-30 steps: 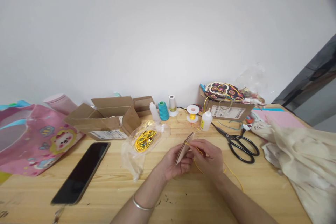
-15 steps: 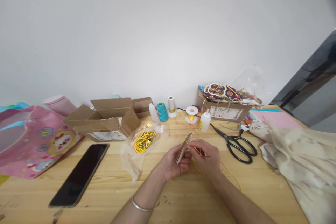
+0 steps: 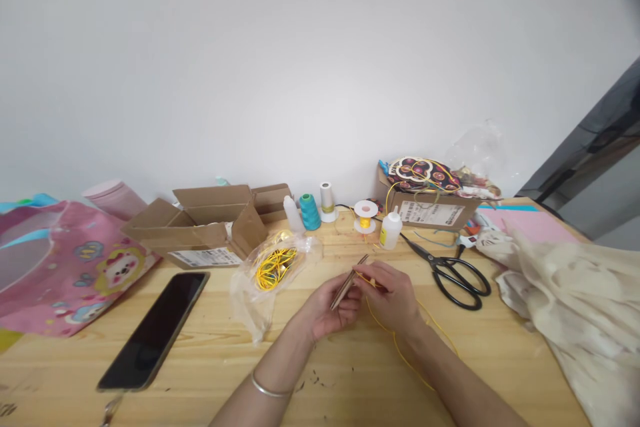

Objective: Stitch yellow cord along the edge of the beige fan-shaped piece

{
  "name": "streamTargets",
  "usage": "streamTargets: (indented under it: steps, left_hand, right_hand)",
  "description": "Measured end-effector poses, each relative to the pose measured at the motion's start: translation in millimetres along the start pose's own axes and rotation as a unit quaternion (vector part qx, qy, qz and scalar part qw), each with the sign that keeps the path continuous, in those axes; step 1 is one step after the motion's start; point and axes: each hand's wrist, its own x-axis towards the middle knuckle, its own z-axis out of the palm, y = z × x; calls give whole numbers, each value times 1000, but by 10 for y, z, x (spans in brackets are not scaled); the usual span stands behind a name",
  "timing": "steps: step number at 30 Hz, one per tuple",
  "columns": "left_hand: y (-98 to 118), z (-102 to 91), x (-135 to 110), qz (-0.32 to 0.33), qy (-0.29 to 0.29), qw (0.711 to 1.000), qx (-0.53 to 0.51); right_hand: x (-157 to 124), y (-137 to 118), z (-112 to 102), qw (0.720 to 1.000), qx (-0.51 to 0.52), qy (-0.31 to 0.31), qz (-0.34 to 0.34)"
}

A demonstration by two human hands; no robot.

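Note:
My left hand [image 3: 333, 309] is closed around a thin, flat brown piece [image 3: 345, 289], seen nearly edge-on, that seems to be made of two layers. Against its upper right edge, my right hand [image 3: 393, 297] pinches a yellow cord [image 3: 374, 313]. The cord hangs from the fingers in loose loops and trails over the right forearm onto the table. The right fingertips are partly hidden, so I cannot tell whether they also touch the brown piece. A small white bottle [image 3: 391, 230] with a yellow label stands just behind the right hand.
Black scissors [image 3: 453, 273] lie to the right, near a cream cloth [image 3: 575, 307]. A plastic bag of yellow cord [image 3: 275, 268] and a phone [image 3: 155, 330] are on the left. Behind stand a teal thread cone [image 3: 310, 212], a yellow spool [image 3: 366, 217] and cardboard boxes [image 3: 200, 240].
The brown piece has turned more edge-on in my left hand. More of the yellow cord now hangs in a loop below and across my right forearm.

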Motion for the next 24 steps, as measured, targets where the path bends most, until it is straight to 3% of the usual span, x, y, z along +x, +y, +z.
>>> streamTargets:
  steps: [5,8,12,18,24]
  left_hand:
    - [39,-15,-38,-2,7,1000,25]
    - [48,41,-89,15,23,996,85]
    - [26,130,-121,95,49,981,162]
    - [-13,197,-97,237,146,927,252]
    - [-20,240,-86,273,150,907,282]
  right_hand:
    - [43,21,-51,999,23,-6,-29]
    - [95,-17,-118,999,36,16,21]
    - [134,-69,-176,993,25,52,101]
    - [62,-78,-76,996,-16,-23,89]
    - [36,-65,-47,994,10,-8,112]
